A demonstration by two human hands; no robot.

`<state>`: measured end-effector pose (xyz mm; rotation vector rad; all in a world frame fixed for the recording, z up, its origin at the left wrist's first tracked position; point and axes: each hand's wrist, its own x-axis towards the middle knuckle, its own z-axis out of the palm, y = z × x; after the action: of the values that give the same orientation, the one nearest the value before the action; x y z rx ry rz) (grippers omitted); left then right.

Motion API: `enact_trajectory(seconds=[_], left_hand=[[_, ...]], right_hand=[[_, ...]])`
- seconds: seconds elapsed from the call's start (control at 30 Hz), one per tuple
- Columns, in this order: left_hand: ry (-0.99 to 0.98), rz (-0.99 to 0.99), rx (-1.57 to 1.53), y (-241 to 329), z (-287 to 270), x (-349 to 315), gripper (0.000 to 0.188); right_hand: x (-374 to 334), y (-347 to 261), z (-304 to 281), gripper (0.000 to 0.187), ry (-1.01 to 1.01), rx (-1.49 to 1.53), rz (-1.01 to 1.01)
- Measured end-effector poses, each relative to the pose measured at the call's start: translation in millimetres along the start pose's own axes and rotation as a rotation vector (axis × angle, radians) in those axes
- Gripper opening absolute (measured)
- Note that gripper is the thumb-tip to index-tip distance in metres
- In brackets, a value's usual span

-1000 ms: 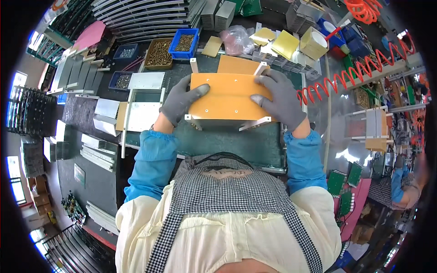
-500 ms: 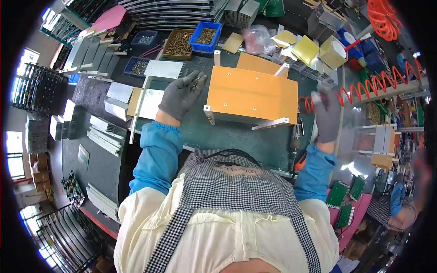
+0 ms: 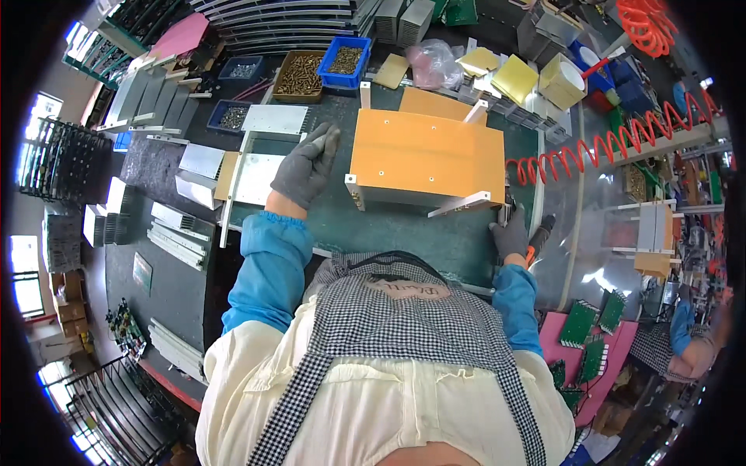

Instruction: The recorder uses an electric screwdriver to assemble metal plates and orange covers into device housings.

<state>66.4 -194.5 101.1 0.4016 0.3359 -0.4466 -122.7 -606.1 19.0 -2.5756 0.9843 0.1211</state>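
At the far left, a small rectangular card is lying on the dark side table, any print on it being too small to read. Further right, the grey-gloved left hand is hanging near a pale metal frame, its fingers bending inward; I cannot tell whether it is pinching anything. Just right of that hand and apart from it, an orange-panelled metal box is resting on the green work surface. Its long axis is running left to right, dipping slightly toward the right end, and its broad orange panel is facing up. White bars are jutting out at its corners. Below it, a pale patch on the checked apron is bearing dark lettering. Near the box's lower right corner, the right hand, gloved too, is bending its fingers beside a dark tool; I cannot tell whether they are closing on it. Beyond, a red coiled hose is stretching off rightward. Compared with half a second ago, the left fingers are hiding the small metal pieces seen in the palm, the box is keeping its place and direction, and the right hand is reaching lower, away from the hose
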Motion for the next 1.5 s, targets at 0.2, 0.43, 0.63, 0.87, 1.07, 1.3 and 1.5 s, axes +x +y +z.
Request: enact_trajectory(seconds=[0.2,0.43,0.63,0.87,1.07,1.3,1.5], left_hand=[[0.081,0.034,0.059,7.0,1.4,-6.9,0.034],[-0.023,0.011,0.268,1.3,38.5,-22.1,0.032],[0.045,0.202,0.704,-17.6,91.3,-53.1,0.044],[0.093,0.337,0.887,-23.6,114.2,-83.6,0.049],[0.066,0.346,0.922,-20.2,106.8,-88.0,0.054],[0.028,0.356,0.919,-27.8,110.7,-77.7,0.05],[-0.116,0.474,0.951,-34.3,117.2,-68.0,0.051]], right_hand=[[-5.4,1.7,-53.6,0.061,0.017,0.838,-0.065],[-51.6,-118.2,-202.0,0.042,0.198,2.174,-0.804],[-92.9,-215.4,-218.3,0.043,0.032,2.061,-1.119],[-115.7,-291.7,-164.6,0.052,0.019,1.947,-1.215],[-122.1,-298.1,-156.4,0.048,-0.017,1.955,-1.177],[-114.4,-295.4,-153.6,0.041,0.031,2.09,-0.965],[-102.2,-293.6,-159.5,0.04,0.106,2.13,-0.801]])
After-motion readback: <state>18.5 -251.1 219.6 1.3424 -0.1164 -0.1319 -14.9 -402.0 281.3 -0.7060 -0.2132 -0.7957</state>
